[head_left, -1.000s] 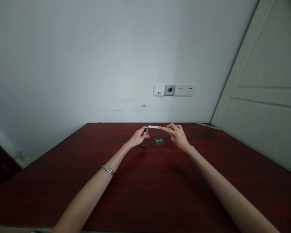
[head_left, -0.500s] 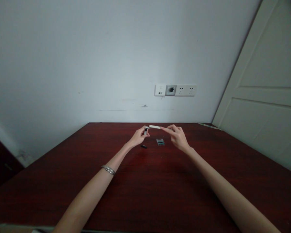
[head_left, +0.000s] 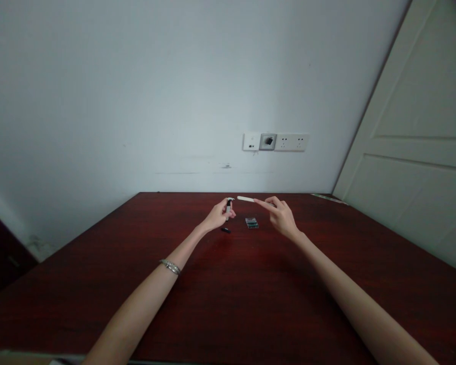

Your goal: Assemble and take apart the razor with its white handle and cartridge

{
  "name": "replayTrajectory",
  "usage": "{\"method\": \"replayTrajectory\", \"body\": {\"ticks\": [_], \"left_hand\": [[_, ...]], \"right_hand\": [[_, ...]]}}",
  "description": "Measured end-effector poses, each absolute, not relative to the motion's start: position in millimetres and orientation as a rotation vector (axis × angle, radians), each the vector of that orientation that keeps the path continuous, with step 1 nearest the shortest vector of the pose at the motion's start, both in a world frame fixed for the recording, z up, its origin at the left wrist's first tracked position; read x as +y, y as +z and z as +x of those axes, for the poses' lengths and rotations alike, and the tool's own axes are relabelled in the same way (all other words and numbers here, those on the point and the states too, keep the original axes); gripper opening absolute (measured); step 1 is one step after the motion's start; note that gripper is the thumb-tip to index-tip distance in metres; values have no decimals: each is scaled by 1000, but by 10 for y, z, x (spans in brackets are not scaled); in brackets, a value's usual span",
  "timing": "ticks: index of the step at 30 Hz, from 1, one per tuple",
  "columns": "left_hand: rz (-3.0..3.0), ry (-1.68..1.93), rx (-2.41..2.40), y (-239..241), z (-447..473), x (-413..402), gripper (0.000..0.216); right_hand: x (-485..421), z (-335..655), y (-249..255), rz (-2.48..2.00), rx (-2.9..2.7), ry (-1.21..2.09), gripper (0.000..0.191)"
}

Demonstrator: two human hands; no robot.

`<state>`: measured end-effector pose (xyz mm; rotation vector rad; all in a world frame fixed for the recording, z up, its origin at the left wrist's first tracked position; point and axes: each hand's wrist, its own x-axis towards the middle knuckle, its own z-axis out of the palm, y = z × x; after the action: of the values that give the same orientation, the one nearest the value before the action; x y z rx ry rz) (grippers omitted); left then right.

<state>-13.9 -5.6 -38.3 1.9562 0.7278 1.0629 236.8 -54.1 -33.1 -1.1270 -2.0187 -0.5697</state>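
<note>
My left hand is closed round a short upright grey-and-black stick, like a marker. A small pale piece sits across its top; I cannot make out what it is. To the right, my right hand grips a flat, round-ended white stick, shaped like a nail file, with the index finger stretched along it. Its free tip points left at the pale piece, a small gap apart. Beneath the left hand a small black cap-like thing lies on the table. Between the hands rests a small clear case.
The dark red wooden table runs back to a pale wall. Wall sockets are mounted above its far edge. A panelled white door stands along the right side.
The white stick in my right hand has shifted slightly right, away from the pale piece. My left hand stays nearly in place.
</note>
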Motion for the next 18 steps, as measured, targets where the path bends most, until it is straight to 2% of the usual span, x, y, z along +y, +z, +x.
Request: {"method": "replayTrajectory", "body": {"ticks": [10,18], "left_hand": [[1650,844,706,-170,-127,-234,30],[1609,802,584,-86,-125,-289,33]], "right_hand": [[-573,2182,69,-1090,-1967,-353,38],[-425,2045,193,-1065,-2119,-456,40]]}}
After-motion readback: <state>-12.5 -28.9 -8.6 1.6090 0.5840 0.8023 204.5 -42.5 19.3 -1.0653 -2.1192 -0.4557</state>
